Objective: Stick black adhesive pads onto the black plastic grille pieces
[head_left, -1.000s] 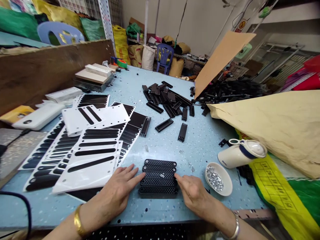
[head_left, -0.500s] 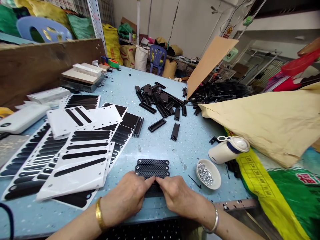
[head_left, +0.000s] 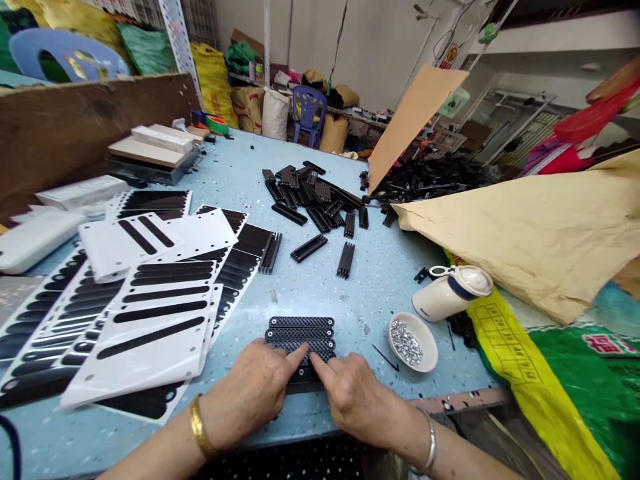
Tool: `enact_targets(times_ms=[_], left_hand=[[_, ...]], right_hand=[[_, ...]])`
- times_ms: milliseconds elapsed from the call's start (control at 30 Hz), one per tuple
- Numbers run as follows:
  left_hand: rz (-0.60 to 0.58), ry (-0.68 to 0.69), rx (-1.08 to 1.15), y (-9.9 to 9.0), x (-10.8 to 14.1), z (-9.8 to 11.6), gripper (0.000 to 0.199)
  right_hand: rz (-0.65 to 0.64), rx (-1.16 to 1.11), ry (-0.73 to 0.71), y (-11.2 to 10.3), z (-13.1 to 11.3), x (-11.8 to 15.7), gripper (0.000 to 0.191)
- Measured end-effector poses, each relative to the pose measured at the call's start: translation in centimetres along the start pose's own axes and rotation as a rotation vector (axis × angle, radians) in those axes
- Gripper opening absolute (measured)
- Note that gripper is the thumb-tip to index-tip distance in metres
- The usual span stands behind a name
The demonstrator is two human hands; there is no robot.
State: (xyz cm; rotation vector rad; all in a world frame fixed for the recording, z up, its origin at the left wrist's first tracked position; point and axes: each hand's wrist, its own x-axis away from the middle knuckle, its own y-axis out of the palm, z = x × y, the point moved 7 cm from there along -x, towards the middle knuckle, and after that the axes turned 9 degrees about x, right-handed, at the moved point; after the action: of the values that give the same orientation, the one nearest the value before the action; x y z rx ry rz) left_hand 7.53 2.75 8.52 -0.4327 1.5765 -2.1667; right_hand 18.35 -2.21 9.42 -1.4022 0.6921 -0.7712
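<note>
Several black textured strips with silver-ringed holes at their ends lie side by side at the table's near edge. My left hand curls at their left side, one digit stretched over the top and pressing on a near strip. From the right, my right hand rests a fingertip on the same group, its other fingers folded. The two fingertips are slightly apart. My palms and wrists hide part of the nearest strips. A white bowl of small silver rings stands right of my right hand.
Sheets of black strip stickers overlap on the left. A pile of black grooved pieces lies mid-table, with several loose ones nearer. A white lidded bottle lies tilted on the right, beside brown paper and a yellow-green sack.
My fingertips have parted from where they met over the strips, and more of the near strips shows. The whole view has shifted slightly.
</note>
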Motion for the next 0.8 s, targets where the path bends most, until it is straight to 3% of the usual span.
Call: enact_targets(times_ms=[233,467,633,800], left_hand=[[-0.026,0.004,-0.067,0.5,1.8,-0.9,0.067],[0.07,0.007,0.116,0.9,4.4,-2.1,0.071],[0.159,0.043,0.2,0.5,4.1,-1.9,0.065],[0.057,0.016,0.094,0.7,2.8,-1.4,0.067]], right_hand=[[0.04,0.012,0.024,0.8,0.8,1.6,0.065],[0.172,-0.074,0.095,1.6,2.1,3.9,0.057],[0.249,-0.19,0.108,1.5,2.4,3.9,0.053],[0.28,-0.288,0.139,1.1,2.9,3.8,0.048]])
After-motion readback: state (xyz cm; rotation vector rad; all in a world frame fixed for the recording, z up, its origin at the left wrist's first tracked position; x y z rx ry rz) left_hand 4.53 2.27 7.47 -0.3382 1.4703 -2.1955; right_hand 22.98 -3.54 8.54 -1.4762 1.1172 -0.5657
